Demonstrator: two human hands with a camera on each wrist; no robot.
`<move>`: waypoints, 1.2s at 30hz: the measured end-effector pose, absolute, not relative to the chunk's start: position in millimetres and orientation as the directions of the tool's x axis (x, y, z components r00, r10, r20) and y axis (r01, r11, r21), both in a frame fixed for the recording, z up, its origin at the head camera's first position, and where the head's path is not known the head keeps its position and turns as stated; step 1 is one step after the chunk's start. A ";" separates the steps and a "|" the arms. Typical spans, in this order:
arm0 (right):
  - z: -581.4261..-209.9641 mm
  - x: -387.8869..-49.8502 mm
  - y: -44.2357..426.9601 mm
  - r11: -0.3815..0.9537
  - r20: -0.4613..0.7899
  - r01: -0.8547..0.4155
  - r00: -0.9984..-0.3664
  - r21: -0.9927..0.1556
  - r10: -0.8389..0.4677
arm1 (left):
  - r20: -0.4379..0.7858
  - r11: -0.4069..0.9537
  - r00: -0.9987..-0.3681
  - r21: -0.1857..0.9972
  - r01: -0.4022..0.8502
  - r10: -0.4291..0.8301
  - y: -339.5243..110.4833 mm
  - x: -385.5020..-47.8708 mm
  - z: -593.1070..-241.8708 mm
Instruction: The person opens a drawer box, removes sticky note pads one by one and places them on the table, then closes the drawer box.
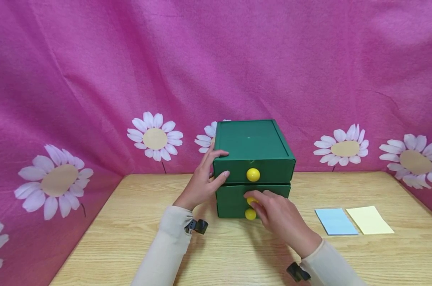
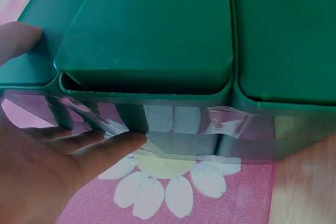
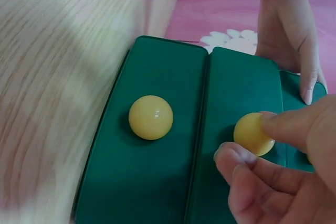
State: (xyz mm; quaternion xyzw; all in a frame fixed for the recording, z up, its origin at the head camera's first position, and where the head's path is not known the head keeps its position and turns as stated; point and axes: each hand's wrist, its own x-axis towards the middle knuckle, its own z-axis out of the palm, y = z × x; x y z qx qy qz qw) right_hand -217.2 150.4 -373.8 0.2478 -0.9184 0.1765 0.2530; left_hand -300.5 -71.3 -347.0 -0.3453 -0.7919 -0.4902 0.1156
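Note:
A green box of stacked drawers (image 1: 253,139) with round yellow knobs stands on the table. My right hand (image 1: 283,214) pinches the middle drawer's knob (image 3: 253,134) between thumb and fingers. That middle drawer (image 2: 152,30) sits slightly out from the frame, with a dark gap along its side edge. Below it is the bottom knob (image 3: 150,117), untouched; the top knob (image 1: 253,174) is also free. My left hand (image 1: 203,180) rests on the box's upper left corner, thumb on the top drawer's front and straight fingers against the side and top edge. The drawers' insides are hidden.
A blue notepad (image 1: 336,221) and a pale yellow notepad (image 1: 370,219) lie side by side on the wooden table (image 1: 130,222), right of the box. Behind hangs a pink cloth (image 1: 237,59) with white daisies, close to the box's back.

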 end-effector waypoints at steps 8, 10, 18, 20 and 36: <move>-378.7 -222.6 151.3 0.793 0.559 -0.556 -0.751 -0.250 -0.351 | 0.528 0.268 -0.732 0.700 0.662 0.430 -70.8 -301.8 -348.1; -379.6 -223.6 151.9 0.788 0.556 -0.556 -0.756 -0.265 -0.346 | 0.527 0.272 -0.733 0.698 0.662 0.430 -70.7 -302.0 -348.3; -381.8 -226.0 153.5 0.772 0.568 -0.567 -0.750 -0.286 -0.340 | 0.530 0.276 -0.732 0.694 0.664 0.428 -70.5 -302.0 -348.1; -382.3 -226.5 153.6 0.769 0.572 -0.570 -0.747 -0.289 -0.339 | 0.527 0.276 -0.734 0.698 0.661 0.428 -70.6 -301.7 -348.0; -381.8 -227.7 154.4 0.762 0.543 -0.558 -0.772 -0.328 -0.331 | 0.532 0.272 -0.731 0.696 0.665 0.426 -70.7 -301.6 -348.0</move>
